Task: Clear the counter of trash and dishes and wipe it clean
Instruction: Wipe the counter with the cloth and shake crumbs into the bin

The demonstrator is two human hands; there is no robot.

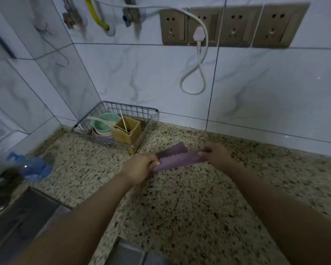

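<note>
Two bare forearms reach out over the speckled stone surface (180, 197). Near edge: a grey metal rim, likely a sink (23, 222), lower left; view blurred there.

Mid surface: both hands hold one purple cloth (177, 159) stretched between them, just above the stone. Left hand (139, 169) has its fingers curled round the cloth's left end. Right hand (215, 153) pinches the right end between thumb and fingertips. Cloth is folded lengthwise, with a scalloped edge showing along the fold.

Left side, near the wall: a crumpled blue plastic bag (34, 167), blurred, lying on the surface well apart from the hands.

Farther back, in the corner: a wire rack (139, 129) standing on the surface. Inside it, stacked bowls (101, 127), green on top of pink, with a pale spoon (101, 120) across them. Beside them, a wooden box (127, 131) holding chopsticks (123, 121), tilted.

Far wall: marbled white tiles, a row of four sockets (235, 25). One white plug (199, 34) is seated in the second; its cord (197, 73) hangs in a loop. Pipes and a yellow hose (97, 15) at upper left.
</note>
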